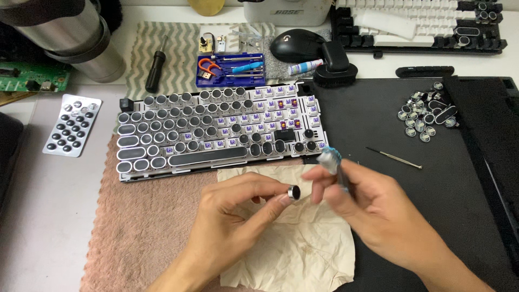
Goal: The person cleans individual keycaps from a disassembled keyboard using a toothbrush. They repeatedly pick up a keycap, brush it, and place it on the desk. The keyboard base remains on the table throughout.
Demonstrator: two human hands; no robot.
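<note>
Cluttered tabletop (pixel 43 216), with a brown towel and black mat under a part-stripped keyboard (pixel 216 130). Over a crumpled paper sheet (pixel 292 243) the left hand (pixel 238 211) pinches a small round keycap (pixel 293 192), its open side turned right. The right hand (pixel 367 208), just beside it, is closed on a blurred brush-like tool (pixel 331 161), pointing up and left. Loose keycaps (pixel 427 113) lie heaped well apart on the mat; a blue tray (pixel 232 69) holds small tools.

Both hands bare: left hand (pixel 230 216), right hand (pixel 359 203), forearms uncovered, no rings or watch apparent, though the right blurs.
</note>
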